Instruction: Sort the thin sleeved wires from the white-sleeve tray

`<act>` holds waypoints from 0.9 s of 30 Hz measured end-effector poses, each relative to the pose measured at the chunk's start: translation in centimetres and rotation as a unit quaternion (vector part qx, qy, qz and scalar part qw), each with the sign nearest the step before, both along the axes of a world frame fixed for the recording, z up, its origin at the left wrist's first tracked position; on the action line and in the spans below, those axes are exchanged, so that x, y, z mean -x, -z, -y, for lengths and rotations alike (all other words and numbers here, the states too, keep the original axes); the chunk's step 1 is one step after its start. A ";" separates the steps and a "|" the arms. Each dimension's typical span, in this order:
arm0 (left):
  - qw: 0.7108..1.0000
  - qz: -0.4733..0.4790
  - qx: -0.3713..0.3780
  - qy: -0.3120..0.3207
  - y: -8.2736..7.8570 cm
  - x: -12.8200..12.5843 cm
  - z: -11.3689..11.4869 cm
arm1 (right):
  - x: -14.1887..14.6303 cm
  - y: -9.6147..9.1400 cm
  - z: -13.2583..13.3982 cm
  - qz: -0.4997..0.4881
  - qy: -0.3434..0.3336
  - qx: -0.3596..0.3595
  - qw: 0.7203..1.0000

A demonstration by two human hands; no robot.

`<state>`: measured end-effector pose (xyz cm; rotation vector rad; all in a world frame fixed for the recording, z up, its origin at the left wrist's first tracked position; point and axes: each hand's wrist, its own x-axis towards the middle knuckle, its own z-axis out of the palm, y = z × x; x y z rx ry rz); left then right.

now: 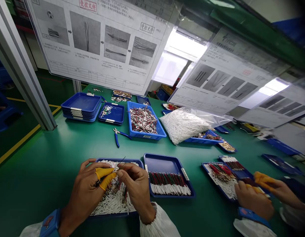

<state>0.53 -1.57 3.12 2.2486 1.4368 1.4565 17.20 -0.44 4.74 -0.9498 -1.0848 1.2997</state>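
My left hand [84, 187] wears yellow finger cots on its thumb and a finger, which are pinched together on a small white sleeve [115, 169]. A thin dark wire [123, 160] sticks up from between the hands. Close against it, my right hand [139, 184] pinches the same small piece with thumb and forefinger; its exact grip is partly hidden. Several wires with metal ends also show inside my left hand. Both hands are above a blue tray [136, 161] full of loose white sleeves [105, 207] and coloured wires.
Right of my hands, a blue tray [164, 161] holds a row of wires with white ends. Behind are blue-handled cutters [117, 138], stacked trays [80, 100], a wire-filled bin [149, 135] and a bag of white sleeves [183, 125]. A co-worker's hands [256, 200] work at far right.
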 end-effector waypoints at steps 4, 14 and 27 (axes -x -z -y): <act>1.000 0.005 -0.011 0.000 0.1 0.1 -0.2 | -0.5 0.1 -0.2 -0.007 0.000 0.007 1.000; 0.999 -0.020 -0.033 0.029 -1.2 -0.1 0.1 | 0.1 -0.2 -0.1 -0.003 -0.015 -0.052 0.999; 0.999 -0.033 0.008 -0.035 2.0 1.2 -1.2 | -8.4 -3.6 -0.3 0.138 0.033 -0.007 0.990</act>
